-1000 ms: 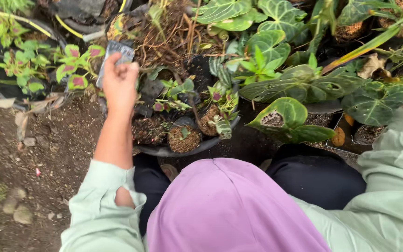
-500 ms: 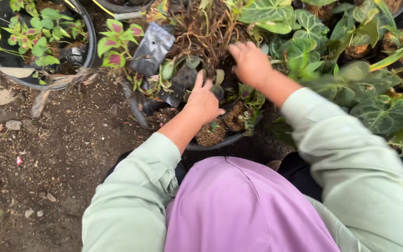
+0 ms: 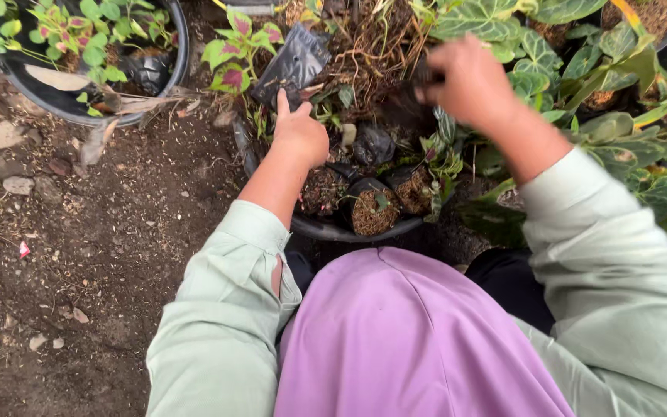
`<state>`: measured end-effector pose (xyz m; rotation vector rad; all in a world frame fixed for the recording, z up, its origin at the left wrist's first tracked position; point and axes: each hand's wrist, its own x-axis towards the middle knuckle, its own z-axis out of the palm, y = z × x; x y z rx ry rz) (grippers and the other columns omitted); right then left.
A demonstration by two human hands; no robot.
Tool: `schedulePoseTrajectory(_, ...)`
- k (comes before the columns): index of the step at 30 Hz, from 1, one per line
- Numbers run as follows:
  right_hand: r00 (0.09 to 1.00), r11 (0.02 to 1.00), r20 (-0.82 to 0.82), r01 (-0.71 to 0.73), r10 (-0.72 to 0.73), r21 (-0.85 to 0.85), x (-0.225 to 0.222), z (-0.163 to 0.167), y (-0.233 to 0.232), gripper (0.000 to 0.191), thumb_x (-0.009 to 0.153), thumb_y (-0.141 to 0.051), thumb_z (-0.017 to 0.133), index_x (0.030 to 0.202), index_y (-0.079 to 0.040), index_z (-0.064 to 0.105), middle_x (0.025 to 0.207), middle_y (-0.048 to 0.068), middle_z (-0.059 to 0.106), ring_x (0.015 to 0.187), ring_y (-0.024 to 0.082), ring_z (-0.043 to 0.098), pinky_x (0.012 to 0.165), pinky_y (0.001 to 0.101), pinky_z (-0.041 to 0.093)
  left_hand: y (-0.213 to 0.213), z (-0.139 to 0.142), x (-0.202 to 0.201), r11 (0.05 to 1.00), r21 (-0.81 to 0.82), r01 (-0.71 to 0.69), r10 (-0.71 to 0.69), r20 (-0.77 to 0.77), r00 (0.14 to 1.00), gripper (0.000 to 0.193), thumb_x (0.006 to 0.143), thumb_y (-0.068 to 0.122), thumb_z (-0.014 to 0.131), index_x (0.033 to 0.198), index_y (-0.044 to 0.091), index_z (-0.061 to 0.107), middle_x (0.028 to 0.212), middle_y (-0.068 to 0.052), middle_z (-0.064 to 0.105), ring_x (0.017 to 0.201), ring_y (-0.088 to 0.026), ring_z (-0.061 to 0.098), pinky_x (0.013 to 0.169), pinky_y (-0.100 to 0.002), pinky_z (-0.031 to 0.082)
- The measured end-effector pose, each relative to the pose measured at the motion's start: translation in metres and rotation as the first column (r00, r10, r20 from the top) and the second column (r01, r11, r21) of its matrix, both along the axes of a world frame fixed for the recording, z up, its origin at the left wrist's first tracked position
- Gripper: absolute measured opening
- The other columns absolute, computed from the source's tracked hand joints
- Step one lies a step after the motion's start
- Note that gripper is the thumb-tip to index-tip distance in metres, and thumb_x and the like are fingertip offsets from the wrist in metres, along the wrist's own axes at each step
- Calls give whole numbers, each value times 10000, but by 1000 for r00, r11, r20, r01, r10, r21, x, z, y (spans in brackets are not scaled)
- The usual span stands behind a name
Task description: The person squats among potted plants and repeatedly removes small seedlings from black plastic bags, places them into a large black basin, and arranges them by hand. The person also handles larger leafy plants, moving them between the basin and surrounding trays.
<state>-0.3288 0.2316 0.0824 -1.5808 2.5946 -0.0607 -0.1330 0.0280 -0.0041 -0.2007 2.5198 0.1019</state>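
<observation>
My left hand (image 3: 299,131) reaches forward over a round black basin (image 3: 333,229) and pinches the lower edge of a crumpled black nursery bag (image 3: 295,62). My right hand (image 3: 465,85) is blurred. Its fingers curl around a dark plastic piece (image 3: 424,76) beside a tangled clump of brown roots (image 3: 372,38). In the basin stand several small black bags of soil (image 3: 368,208), some with tiny seedlings. Both arms wear pale green sleeves, and a purple cloth (image 3: 403,340) covers the lower middle of the view.
A second black basin (image 3: 171,69) with pink-and-green leafy plants sits at the upper left. Large veined green leaves (image 3: 619,131) and more pots crowd the right side. Bare dirt with small stones (image 3: 17,185) lies to the left.
My left hand has gone up from the basin to the black bag. My right hand has shifted right and closed on something dark beside the roots. The view has tilted.
</observation>
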Motion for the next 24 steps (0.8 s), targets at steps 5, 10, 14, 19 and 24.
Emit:
schedulePoseTrajectory(5, 978, 953, 205, 38, 26, -301, -8, 10, -34, 251, 906, -233, 818, 1099, -94, 736, 1076, 121, 724, 999, 304, 685, 887, 458, 540, 2, -3, 0, 1000, -2, 23, -23, 6, 1000, 293, 899, 219, 601, 1071, 112, 813, 1214, -44, 733, 1442, -289, 396, 1162, -746, -30)
schedulePoseTrajectory(10, 942, 929, 300, -236, 147, 285, 31, -67, -26, 375, 880, -136, 732, 1229, -271, 755, 1184, 49, 759, 1057, 272, 717, 988, 434, 549, -2, -5, 0, 997, 76, -9, 8, 20, 1000, 298, 903, 247, 628, 1108, 114, 799, 1219, -31, 736, 1440, -293, 400, 1161, -773, -26)
schedulePoseTrajectory(14, 906, 919, 263, -374, 333, 124, 65, -133, -12, 935, 637, -217, 862, 1460, -61, 449, 1492, 199, 468, 1317, 411, 453, 1032, 527, 425, -5, -5, -2, 996, 88, -24, 27, -38, 999, 337, 863, 283, 665, 1142, 124, 770, 1245, -46, 705, 1404, -315, 407, 1122, -787, -6)
schedulePoseTrajectory(19, 955, 907, 58, -293, 289, 302, 73, -156, -21, 613, 966, -159, 731, 1525, -118, 482, 1496, 137, 550, 1358, 345, 503, 1094, 526, 451, -6, -4, -3, 993, 109, -32, 37, -45, 998, 303, 883, 260, 662, 1139, 153, 782, 1251, -48, 713, 1382, -306, 456, 1149, -783, 14)
schedulePoseTrajectory(24, 962, 838, 91, -269, 257, 475, 63, -80, -30, 793, 736, -276, 832, 1436, -161, 478, 1363, 130, 551, 1260, 329, 478, 975, 527, 456, -11, -1, -5, 972, 217, -90, 107, -69, 992, 309, 884, 304, 711, 1146, 147, 762, 1221, -57, 698, 1340, -308, 472, 1172, -737, 4)
